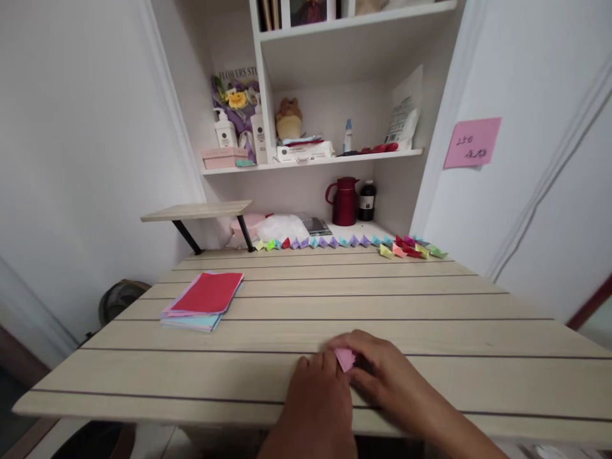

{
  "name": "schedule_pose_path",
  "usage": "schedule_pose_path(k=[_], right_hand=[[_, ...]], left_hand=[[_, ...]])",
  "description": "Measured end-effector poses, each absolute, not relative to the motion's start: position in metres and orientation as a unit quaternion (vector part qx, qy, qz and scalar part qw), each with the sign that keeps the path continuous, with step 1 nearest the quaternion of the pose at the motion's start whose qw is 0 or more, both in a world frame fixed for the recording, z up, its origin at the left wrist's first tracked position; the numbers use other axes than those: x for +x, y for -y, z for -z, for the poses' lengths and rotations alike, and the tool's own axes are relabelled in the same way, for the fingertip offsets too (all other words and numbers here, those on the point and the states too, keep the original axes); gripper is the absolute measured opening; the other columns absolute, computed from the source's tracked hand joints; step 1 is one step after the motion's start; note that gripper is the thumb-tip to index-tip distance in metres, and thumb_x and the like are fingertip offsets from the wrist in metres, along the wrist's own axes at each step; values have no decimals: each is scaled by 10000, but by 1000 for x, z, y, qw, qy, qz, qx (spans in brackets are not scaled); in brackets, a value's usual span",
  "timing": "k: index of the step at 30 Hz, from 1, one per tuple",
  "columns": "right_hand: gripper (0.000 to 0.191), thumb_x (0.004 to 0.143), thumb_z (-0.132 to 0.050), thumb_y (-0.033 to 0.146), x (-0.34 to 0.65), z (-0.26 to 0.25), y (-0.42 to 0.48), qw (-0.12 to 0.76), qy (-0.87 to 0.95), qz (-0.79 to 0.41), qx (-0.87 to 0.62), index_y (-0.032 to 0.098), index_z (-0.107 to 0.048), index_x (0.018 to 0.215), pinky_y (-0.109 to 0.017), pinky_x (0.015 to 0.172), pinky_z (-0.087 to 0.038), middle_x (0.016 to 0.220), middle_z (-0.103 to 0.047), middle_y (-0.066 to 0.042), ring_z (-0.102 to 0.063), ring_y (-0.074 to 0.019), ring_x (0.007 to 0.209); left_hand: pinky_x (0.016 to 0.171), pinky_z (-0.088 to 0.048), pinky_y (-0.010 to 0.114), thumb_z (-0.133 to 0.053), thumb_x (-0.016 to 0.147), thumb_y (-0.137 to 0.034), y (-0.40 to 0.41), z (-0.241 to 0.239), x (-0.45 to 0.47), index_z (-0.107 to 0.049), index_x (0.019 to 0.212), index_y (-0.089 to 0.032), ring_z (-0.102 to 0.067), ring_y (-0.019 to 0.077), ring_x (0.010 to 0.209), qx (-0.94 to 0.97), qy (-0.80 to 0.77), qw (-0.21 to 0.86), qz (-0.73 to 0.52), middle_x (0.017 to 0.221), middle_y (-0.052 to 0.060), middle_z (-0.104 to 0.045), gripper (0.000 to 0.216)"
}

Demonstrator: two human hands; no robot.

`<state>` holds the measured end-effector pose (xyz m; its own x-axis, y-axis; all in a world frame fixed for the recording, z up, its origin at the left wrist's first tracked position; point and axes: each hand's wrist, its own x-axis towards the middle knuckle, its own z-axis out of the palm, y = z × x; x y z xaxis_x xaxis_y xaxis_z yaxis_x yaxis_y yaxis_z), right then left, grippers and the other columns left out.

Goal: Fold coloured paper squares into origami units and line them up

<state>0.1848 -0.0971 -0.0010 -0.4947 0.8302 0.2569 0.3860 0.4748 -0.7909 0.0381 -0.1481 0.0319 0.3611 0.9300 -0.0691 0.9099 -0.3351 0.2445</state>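
Observation:
Close to the table's front edge, a small piece of folded pink paper point(345, 359) shows between my two hands. My left hand point(319, 398) is closed, knuckles up, with its fingers curled against the paper's left side. From the right, my right hand point(380, 366) pinches the paper between thumb and fingers. Most of the paper is hidden by the fingers, so its full shape cannot be made out. To the left on the striped wooden table point(268, 331) lies a stack of coloured paper sheets point(208, 293), a red one on top.
Small folded paper boats point(333, 242) line the table's back edge, bunching up at the right end point(406, 247). A small raised shelf point(198, 210) stands at the back left. Behind are a red jug point(345, 203), a dark bottle point(366, 201) and white shelving point(315, 162).

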Motion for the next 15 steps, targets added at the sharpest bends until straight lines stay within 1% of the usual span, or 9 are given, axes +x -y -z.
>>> schedule_pose_path(k=[2, 3, 5, 6, 8, 9, 10, 12, 15], right_hand=[[196, 782, -560, 169, 186, -6, 80, 312, 787, -400, -350, 219, -714, 894, -292, 784, -463, 894, -721, -31, -631, -194, 852], [153, 809, -557, 204, 187, -9, 69, 315, 769, -438, -344, 199, -709, 828, -278, 733, -461, 810, -715, -28, -625, -180, 781], [93, 777, -630, 244, 190, -17, 46, 350, 711, -508, -337, 170, -686, 783, -249, 654, -440, 707, -681, -16, -592, -149, 679], [97, 754, -666, 256, 192, -21, 33, 372, 682, -532, -337, 160, -675, 765, -238, 632, -429, 670, -664, -8, -573, -133, 641], [149, 749, -694, 285, 194, -29, 7, 394, 612, -595, -343, 151, -665, 807, -222, 594, -415, 700, -670, -16, -570, -119, 630], [176, 741, -706, 296, 194, -32, -5, 402, 571, -626, -348, 150, -659, 828, -220, 579, -416, 724, -678, -25, -578, -118, 626], [187, 755, -693, 311, 192, -35, -16, 410, 555, -635, -349, 154, -649, 846, -216, 568, -419, 754, -681, -30, -582, -113, 624], [174, 777, -663, 319, 188, -35, -34, 423, 536, -641, -352, 158, -628, 834, -203, 524, -406, 780, -674, -33, -576, -99, 598], [171, 787, -650, 317, 177, -25, -50, 439, 527, -638, -351, 154, -600, 784, -187, 475, -379, 729, -643, -18, -544, -79, 543]], left_hand=[[932, -381, 511, -575, 730, -227, 137, -44, 27, -629, 1170, -117, -582, 356, 1040, 826, -548, 123, -45, 1144, 196, -653, 457], [922, -382, 509, -506, 796, -232, 129, -48, 20, -650, 1132, -134, -606, 337, 999, 828, -544, 116, -66, 1066, 173, -688, 379], [884, -412, 435, -503, 812, -260, 108, -53, 4, -684, 1047, -197, -626, 296, 980, 837, -508, 137, -153, 1045, 105, -708, 303], [823, -439, 376, -516, 809, -282, 95, -53, -3, -706, 965, -218, -644, 268, 931, 823, -504, 171, -199, 990, 71, -724, 254], [621, -444, 285, -491, 823, -322, 64, -49, -17, -704, 744, -198, -650, 193, 635, 750, -524, 274, -296, 728, 32, -716, 259], [566, -427, 270, -516, 801, -324, 48, -45, -21, -685, 685, -184, -619, 170, 542, 692, -545, 294, -371, 685, 25, -700, 249], [570, -424, 262, -507, 797, -302, 33, -40, -24, -676, 706, -179, -613, 159, 547, 668, -556, 275, -411, 715, 25, -697, 228], [626, -429, 263, -519, 780, -270, 8, -29, -26, -671, 808, -169, -622, 172, 655, 636, -572, 236, -461, 780, 43, -690, 185], [714, -444, 282, -539, 778, -268, -12, -13, -19, -672, 874, -167, -618, 185, 769, 624, -558, 216, -503, 911, 75, -680, 193]])
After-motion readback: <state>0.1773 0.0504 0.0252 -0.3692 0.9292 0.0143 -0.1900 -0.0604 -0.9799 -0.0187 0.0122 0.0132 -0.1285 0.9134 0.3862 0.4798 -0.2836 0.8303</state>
